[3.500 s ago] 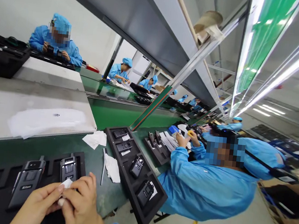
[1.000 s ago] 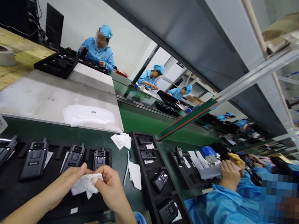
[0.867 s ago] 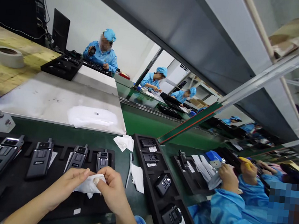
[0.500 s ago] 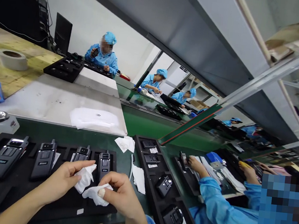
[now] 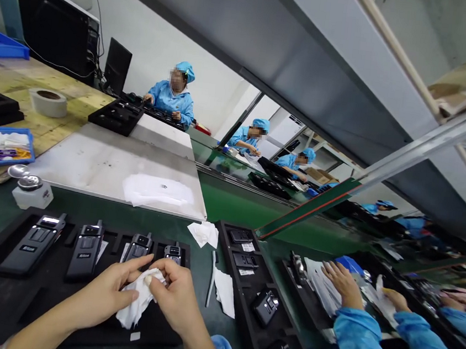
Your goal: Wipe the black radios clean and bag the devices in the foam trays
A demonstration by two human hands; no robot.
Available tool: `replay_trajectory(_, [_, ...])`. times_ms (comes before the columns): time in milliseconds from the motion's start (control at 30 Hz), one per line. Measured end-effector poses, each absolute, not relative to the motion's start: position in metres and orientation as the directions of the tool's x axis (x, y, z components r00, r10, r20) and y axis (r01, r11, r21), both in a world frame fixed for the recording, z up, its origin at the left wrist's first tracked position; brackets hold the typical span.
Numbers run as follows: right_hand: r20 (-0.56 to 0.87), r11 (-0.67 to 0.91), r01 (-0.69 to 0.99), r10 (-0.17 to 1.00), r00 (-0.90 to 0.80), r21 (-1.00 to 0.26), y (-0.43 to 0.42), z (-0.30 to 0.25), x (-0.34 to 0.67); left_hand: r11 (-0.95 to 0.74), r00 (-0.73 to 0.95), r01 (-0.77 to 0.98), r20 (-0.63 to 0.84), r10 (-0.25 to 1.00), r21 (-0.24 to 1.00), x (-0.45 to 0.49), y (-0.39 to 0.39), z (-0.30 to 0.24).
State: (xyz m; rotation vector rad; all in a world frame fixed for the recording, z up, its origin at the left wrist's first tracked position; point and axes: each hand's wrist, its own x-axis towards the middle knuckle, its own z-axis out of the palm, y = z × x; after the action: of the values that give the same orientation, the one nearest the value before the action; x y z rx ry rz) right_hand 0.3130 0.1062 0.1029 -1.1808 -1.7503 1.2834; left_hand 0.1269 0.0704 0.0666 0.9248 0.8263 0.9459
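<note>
A crumpled white tissue (image 5: 138, 300) is pinched between my two hands, in front of me. My left hand (image 5: 115, 290) holds its left side with thumb and fingers. My right hand (image 5: 171, 290) grips the upper right part, thumb pressed on top. Beneath them lies a black foam tray (image 5: 46, 310) with several black handheld radios in its slots. Two on the left, a radio (image 5: 34, 245) and another radio (image 5: 84, 250), show fully. My hands partly hide the third radio (image 5: 139, 247) and the rightmost radio (image 5: 174, 251).
A second black tray (image 5: 241, 295) with radios stands at right, beside loose paper (image 5: 224, 293) and tissue (image 5: 204, 233). A dispenser bottle (image 5: 33, 193) and a blue bin (image 5: 32, 145) are at left. On the right, a co-worker's sleeves (image 5: 365, 341) come close. A shelf (image 5: 248, 26) hangs overhead.
The two bunches of tissue, apart before, are now together as my hands have closed in on each other. The view has shifted a little. The co-worker's hands at right have moved.
</note>
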Motion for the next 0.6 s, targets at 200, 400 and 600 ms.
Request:
replay_trajectory(200, [-0.135,-0.047,0.202,0.883,-0.449,-0.978,0.113,0.09,0.313,0.233,0.379,-0.227,-0.134,0.916,0.946,0.122,0.065,0.071])
replay_trajectory(400, [-0.277,-0.344,-0.048,0.825,-0.492,-0.938,0.112,0.076,0.306,0.183,0.335,-0.233,-0.098,0.937,0.955,0.112,0.061,0.073])
replay_trajectory(600, [-0.127,-0.159,-0.18,0.976,-0.176,-0.971,0.115,0.073,0.3,0.052,-0.302,-0.097,-0.079,0.95,0.994,0.089,0.064,0.047])
